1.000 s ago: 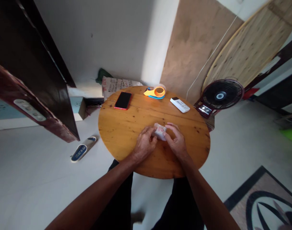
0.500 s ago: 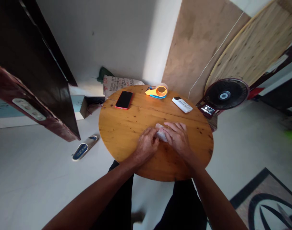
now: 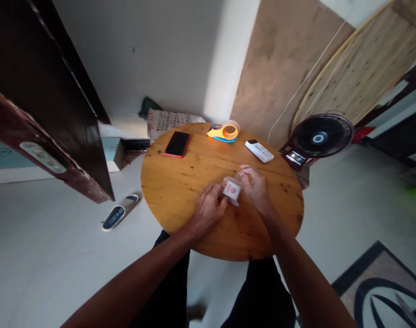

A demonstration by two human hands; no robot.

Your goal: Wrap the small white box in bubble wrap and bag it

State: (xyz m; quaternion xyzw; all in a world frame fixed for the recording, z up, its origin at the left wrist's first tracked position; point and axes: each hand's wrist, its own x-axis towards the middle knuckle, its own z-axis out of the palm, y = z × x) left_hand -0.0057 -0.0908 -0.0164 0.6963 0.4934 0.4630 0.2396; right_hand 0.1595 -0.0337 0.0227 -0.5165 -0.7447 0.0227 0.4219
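A small white box (image 3: 231,189) with pink print sits on the round wooden table, with clear plastic film (image 3: 235,202) around it that sticks out past its edges. My left hand (image 3: 210,204) grips the box from its left side, thumb at the near edge and fingers at the far one. At the upper right of the box, my right hand (image 3: 254,184) has its fingers curled together in a pinch on a flap of the film. The exact fingertip contact there is hard to make out.
On the table (image 3: 170,182) lie a red-edged phone (image 3: 177,144), an orange and blue tape dispenser (image 3: 225,131) and a white device (image 3: 259,151). A dark fan (image 3: 319,136) stands beyond the right edge. A slipper (image 3: 120,212) is on the floor at left.
My right hand has lifted off the top of the box and moved up and right, uncovering the pink print. My left hand stays almost where it was, on the box.
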